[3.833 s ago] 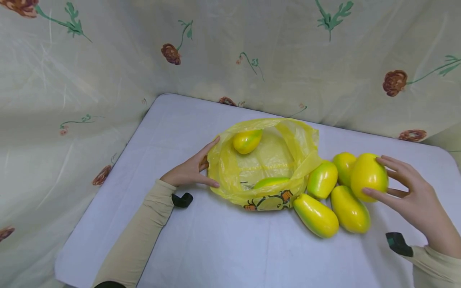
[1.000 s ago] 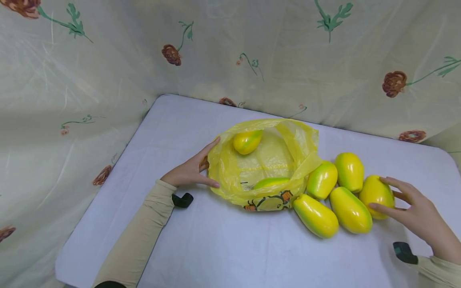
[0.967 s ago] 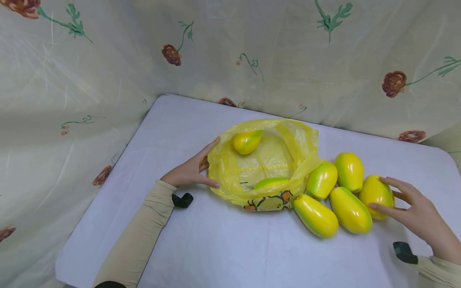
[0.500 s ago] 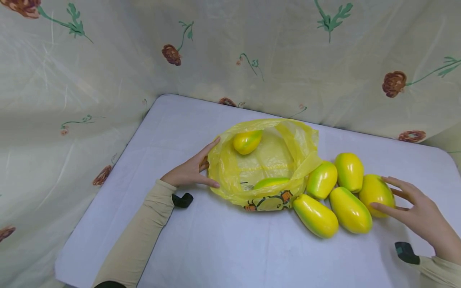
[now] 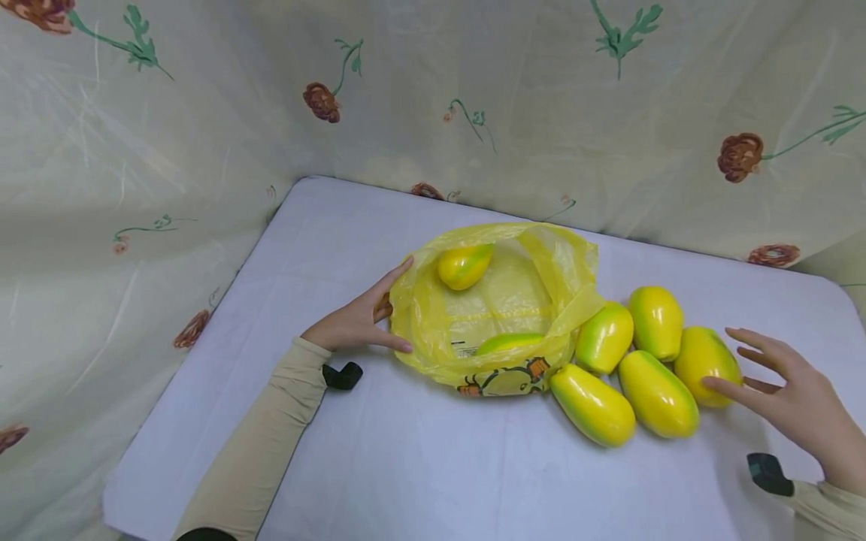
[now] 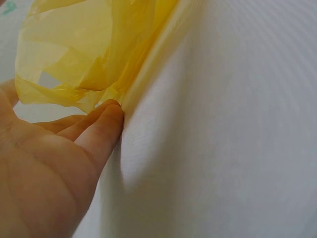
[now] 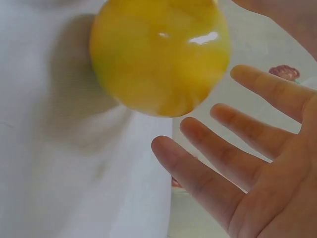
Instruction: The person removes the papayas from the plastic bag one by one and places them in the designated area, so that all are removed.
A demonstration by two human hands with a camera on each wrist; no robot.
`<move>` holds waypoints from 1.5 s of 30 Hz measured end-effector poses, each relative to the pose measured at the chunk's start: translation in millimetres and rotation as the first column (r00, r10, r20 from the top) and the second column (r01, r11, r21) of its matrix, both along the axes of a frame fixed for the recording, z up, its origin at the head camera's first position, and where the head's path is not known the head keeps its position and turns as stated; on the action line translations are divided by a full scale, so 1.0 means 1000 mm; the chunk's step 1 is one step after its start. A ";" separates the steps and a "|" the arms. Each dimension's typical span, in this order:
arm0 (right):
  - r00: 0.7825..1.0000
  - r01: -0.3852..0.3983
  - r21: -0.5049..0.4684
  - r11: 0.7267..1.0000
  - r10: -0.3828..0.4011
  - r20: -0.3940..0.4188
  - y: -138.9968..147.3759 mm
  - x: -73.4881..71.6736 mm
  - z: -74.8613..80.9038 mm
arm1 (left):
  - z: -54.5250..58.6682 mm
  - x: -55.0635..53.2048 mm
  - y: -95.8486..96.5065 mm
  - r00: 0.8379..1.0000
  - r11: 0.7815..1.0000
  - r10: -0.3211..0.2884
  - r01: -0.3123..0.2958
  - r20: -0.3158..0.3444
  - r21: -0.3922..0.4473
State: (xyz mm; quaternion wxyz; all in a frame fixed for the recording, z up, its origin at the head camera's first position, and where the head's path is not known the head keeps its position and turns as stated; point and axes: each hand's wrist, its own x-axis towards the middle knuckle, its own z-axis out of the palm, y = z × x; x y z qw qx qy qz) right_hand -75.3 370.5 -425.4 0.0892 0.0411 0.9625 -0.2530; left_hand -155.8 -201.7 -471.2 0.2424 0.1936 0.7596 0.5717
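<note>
A yellow plastic bag [image 5: 501, 308] lies with its mouth wide, one mango [image 5: 463, 267] against its back wall and another mango [image 5: 510, 343] partly hidden behind the front rim. My left hand [image 5: 355, 319] rests against the bag's left side, thumb and forefinger spread, the other fingers extended and touching the plastic [image 6: 74, 59] in the left wrist view. To the right, my right hand [image 5: 791, 391] has its fingers spread beside the rightmost mango [image 5: 707, 364]. In the right wrist view, a gap shows between that glossy yellow fruit [image 7: 158, 54] and the fingers [image 7: 193, 178].
Several more yellow-green mangoes lie clustered right of the bag, among them a front mango [image 5: 595, 406], a middle mango [image 5: 658, 394] and a back mango [image 5: 656, 323]. A white cloth covers the table [image 5: 406, 466]. A floral curtain [image 5: 433, 98] hangs behind it.
The mango held in my right hand has come down onto the table at the cluster's right end. The fingers have since let go and drawn slightly right. My left hand and the bag stay put.
</note>
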 end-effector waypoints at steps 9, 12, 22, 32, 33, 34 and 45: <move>0.999 0.000 -0.009 1.000 0.000 -0.040 -0.008 -0.001 0.008 | 0.000 0.000 0.000 1.000 1.000 0.006 -0.006 -0.004 -0.007; 0.999 -0.004 -0.016 1.000 0.003 -0.050 -0.013 -0.001 0.011 | 0.001 0.001 0.001 1.000 1.000 0.008 -0.008 -0.003 -0.013; 0.997 -0.001 -0.028 1.000 -0.001 -0.075 -0.017 0.000 0.015 | 0.000 0.000 -0.001 1.000 1.000 -0.017 0.018 -0.015 0.022; 0.994 -0.027 -0.023 0.999 0.024 -0.103 -0.028 -0.005 0.020 | 0.001 0.001 -0.001 1.000 1.000 -0.009 0.010 -0.012 0.016; 0.994 -0.031 -0.025 0.999 0.028 -0.104 -0.029 -0.005 0.021 | 0.001 0.001 -0.001 1.000 1.000 -0.009 0.009 -0.012 0.016; 0.994 -0.035 -0.029 0.999 0.032 -0.104 -0.030 -0.006 0.021 | 0.001 0.001 -0.001 1.000 1.000 -0.008 0.008 -0.012 0.013; 0.991 -0.091 -0.064 0.994 0.084 -0.103 -0.045 -0.008 0.026 | 0.002 0.001 0.000 1.000 1.000 -0.007 0.007 -0.007 0.009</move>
